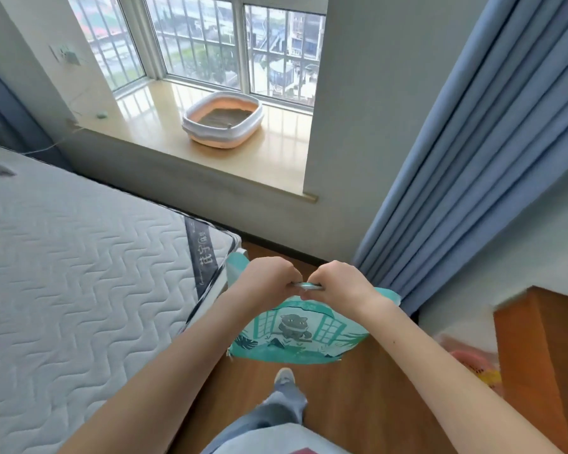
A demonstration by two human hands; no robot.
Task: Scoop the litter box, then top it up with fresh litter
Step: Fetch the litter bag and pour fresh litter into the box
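Litter bag [295, 335], teal with a cat print, hung low at centre, above the wood floor [374, 388]. Left hand [269, 280] and right hand [338, 280] were side by side at its top edge, fingers curled, each pinching the bag's upper lip; the bag's body lay below and nearer than the grip. Litter box [223, 119], white rim on a peach base with grey litter inside, sat far off on the window ledge [276, 158], well apart from the bag. Mattress [79, 257] at left, blue curtain [473, 158] at right.
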